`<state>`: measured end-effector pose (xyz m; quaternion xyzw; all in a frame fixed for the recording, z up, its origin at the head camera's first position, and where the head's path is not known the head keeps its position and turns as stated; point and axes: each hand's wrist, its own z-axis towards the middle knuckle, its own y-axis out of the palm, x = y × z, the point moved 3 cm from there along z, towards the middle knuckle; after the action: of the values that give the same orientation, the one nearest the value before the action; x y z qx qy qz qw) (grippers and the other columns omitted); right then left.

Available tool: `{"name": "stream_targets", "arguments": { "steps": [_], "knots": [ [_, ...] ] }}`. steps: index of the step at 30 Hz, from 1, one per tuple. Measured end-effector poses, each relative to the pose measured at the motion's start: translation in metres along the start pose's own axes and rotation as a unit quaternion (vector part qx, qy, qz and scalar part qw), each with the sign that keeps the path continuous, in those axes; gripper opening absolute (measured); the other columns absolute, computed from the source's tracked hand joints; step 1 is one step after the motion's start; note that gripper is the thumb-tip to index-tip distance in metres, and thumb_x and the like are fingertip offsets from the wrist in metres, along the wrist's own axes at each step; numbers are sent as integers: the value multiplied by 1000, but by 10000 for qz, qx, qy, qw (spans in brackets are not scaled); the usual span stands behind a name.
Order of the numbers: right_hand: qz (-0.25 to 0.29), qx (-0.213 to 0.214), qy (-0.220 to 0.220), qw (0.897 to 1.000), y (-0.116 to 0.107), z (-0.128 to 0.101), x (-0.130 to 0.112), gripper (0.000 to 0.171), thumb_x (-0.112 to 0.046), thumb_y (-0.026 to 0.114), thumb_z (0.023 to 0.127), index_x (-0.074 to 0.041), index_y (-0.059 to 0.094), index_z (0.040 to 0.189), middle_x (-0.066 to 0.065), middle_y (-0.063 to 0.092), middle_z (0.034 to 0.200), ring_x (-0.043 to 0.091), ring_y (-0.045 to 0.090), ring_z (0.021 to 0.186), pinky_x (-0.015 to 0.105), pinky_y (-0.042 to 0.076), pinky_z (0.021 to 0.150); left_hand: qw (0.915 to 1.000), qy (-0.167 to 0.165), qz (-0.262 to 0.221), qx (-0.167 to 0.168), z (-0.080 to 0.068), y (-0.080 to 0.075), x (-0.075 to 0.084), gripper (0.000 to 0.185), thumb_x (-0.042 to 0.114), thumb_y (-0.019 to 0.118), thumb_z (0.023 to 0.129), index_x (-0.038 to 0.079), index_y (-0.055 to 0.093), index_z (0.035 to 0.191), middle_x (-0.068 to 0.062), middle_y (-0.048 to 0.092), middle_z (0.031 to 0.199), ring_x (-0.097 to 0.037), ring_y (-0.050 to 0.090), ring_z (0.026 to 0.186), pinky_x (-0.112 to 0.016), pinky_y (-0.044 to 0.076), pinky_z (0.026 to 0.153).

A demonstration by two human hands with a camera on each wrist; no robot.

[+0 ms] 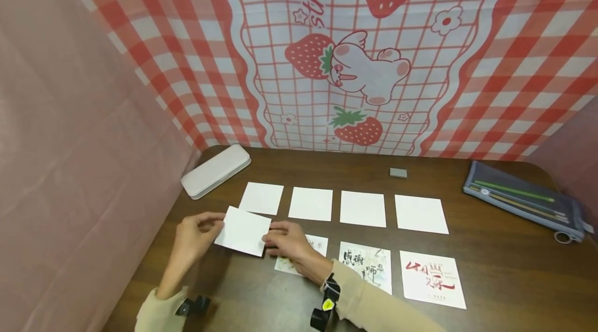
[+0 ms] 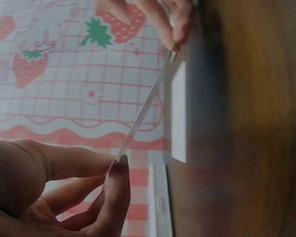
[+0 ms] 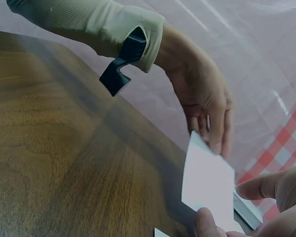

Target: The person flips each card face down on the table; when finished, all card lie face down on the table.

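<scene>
Between both hands a blank white card (image 1: 244,232) is held above the table, tilted. My left hand (image 1: 193,238) pinches its left edge between thumb and fingers; the left wrist view shows the card (image 2: 144,109) almost edge-on. At the opposite edge, my right hand (image 1: 294,246) grips it. Beneath that hand lies a card with printed characters and a picture (image 1: 317,244), partly covered. To the right are a card with dark brush lettering (image 1: 364,264), overlapped by my right sleeve, and a card with red lettering (image 1: 432,277).
Behind runs a row of blank white cards (image 1: 310,204) on the brown table (image 1: 495,249). A white case (image 1: 216,171) stands at back left, a small grey block (image 1: 398,173) at the back, and a dark zip pouch with pencils (image 1: 523,199) at right. Curtains enclose the table.
</scene>
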<state>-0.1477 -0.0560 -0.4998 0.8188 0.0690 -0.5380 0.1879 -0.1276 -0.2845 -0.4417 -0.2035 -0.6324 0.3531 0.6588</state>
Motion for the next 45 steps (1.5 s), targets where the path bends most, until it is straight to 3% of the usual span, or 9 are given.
{"name": "stream_targets", "arguments": {
  "steps": [9,16,28,39,45],
  "knots": [
    [89,-260,116,9996,-1,-3,2,58,-4,65,90,18,48,141,16,72,107,12,72,86,24,64,80,9967,-376,462,-545,0,14,-10,22,5,77,87,-3,78,107,-14,79,89,-23,77,80,-21,53,62],
    [68,-284,252,9993,0,-6,1,60,-1,64,91,17,45,145,27,69,123,15,72,92,33,65,88,9939,-473,556,-830,-2,19,-12,25,12,77,90,-5,77,109,-15,80,92,-25,78,82,-27,56,68],
    [101,-328,187,9992,0,-13,1,63,3,62,89,18,41,146,32,63,131,25,72,105,41,65,92,9944,-472,449,-829,-4,22,-14,36,17,74,94,-4,71,123,-18,80,98,-28,78,87,-38,62,75],
    [94,-415,131,9990,-6,-16,0,62,-1,63,94,17,39,149,32,61,134,29,72,110,38,65,91,9930,-512,618,-863,-7,20,-12,38,21,73,96,-2,70,126,-20,79,103,-31,79,91,-44,60,79],
    [25,-496,5,9988,-14,-23,-5,61,-3,63,95,16,40,149,33,57,138,39,70,116,41,64,94,9937,-485,606,-809,-8,19,-9,37,21,73,97,-2,71,125,-19,79,103,-31,78,91,-44,62,80]
  ]
}}
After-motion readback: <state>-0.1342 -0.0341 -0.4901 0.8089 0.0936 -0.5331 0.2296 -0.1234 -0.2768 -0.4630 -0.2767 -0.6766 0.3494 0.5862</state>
